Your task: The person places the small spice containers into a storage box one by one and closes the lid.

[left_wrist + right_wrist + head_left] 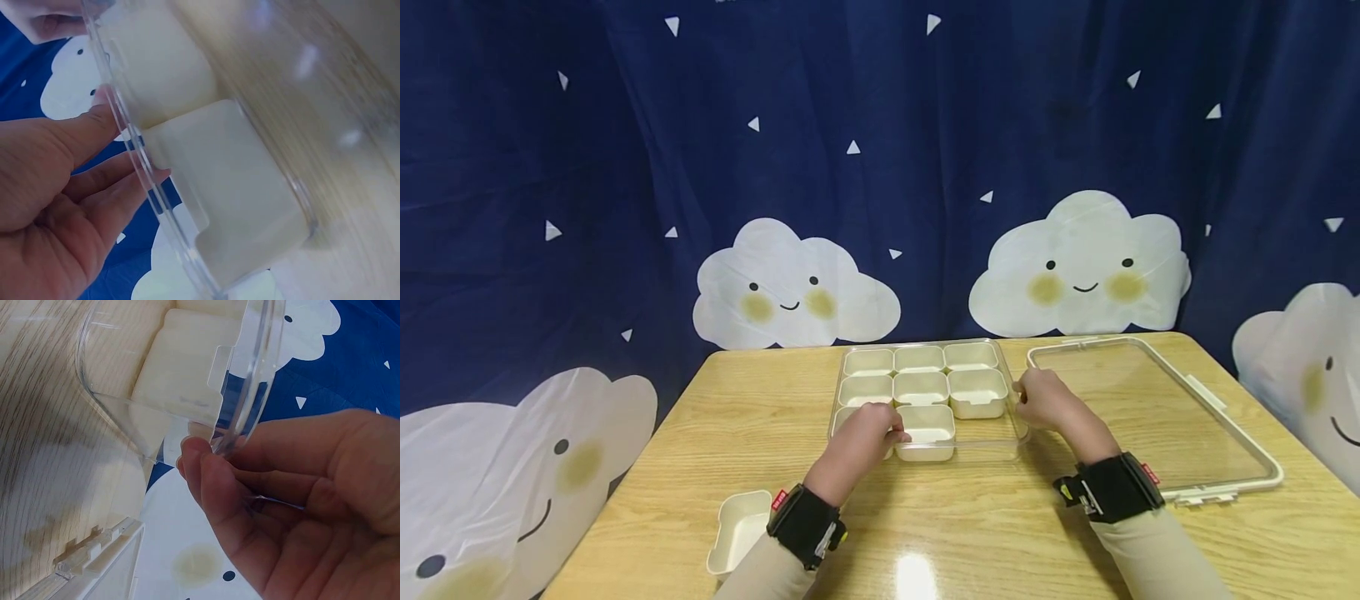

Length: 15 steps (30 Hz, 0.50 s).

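Note:
A clear plastic box stands on the table, holding several cream cups in rows. Its front right corner has no cup in it. My left hand grips the front wall at the left, beside the front middle cup. In the left wrist view, the thumb and fingers straddle the clear rim, fingertips right at a cup's edge. On the right side, my right hand pinches the box's wall near the front right corner; the right wrist view shows curled fingers at the rim.
A single cream cup lies on the table at the front left, partly behind the left sleeve. To the right is a clear lid with a white frame and clips. A dark blue curtain with clouds hangs behind the table.

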Each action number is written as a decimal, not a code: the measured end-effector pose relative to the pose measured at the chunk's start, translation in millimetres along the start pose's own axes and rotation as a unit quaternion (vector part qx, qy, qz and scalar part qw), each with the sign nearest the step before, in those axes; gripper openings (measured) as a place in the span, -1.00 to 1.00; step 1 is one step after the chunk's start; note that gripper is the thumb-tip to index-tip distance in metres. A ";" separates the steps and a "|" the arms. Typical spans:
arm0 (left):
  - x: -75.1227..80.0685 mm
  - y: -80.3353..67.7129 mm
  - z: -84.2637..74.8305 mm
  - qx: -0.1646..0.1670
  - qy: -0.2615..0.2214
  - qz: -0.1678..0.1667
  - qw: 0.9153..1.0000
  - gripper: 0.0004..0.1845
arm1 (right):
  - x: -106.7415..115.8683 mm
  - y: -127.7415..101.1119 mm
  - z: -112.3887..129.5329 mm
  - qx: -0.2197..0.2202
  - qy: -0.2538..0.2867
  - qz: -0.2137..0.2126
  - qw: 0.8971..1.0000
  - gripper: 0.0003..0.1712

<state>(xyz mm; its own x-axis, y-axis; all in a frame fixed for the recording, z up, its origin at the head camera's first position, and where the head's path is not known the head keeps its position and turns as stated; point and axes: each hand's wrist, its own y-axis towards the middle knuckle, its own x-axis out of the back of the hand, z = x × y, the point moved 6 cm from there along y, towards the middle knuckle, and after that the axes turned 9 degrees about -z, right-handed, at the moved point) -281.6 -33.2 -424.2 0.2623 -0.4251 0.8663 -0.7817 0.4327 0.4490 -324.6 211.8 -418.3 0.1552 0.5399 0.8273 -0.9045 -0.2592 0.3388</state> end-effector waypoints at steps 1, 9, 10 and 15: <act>0.0 0.5 -0.7 -0.006 0.006 0.001 1.000 -0.85 | 0.3 0.0 0.0 0.002 0.000 -0.003 1.000 -0.51; 3.2 2.9 -3.9 -0.010 0.043 0.020 0.999 -0.86 | 0.9 -0.2 -0.6 0.004 0.006 0.002 1.000 -0.51; 4.0 3.0 -4.3 -0.013 0.049 0.018 0.999 -0.86 | 1.0 -0.1 -0.7 0.004 0.006 0.002 1.000 -0.51; 7.5 3.2 -7.7 -0.056 0.079 -0.010 0.995 -0.80 | 0.7 0.4 -0.7 0.003 0.010 0.003 1.000 -0.52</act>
<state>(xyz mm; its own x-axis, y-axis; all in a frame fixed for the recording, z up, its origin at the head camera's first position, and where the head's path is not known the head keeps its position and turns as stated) -277.8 -28.9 -414.6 0.3696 -0.3070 0.8770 -0.7106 0.5147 0.4797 -325.1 212.6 -417.9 0.1419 0.5538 0.8204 -0.9033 -0.2665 0.3361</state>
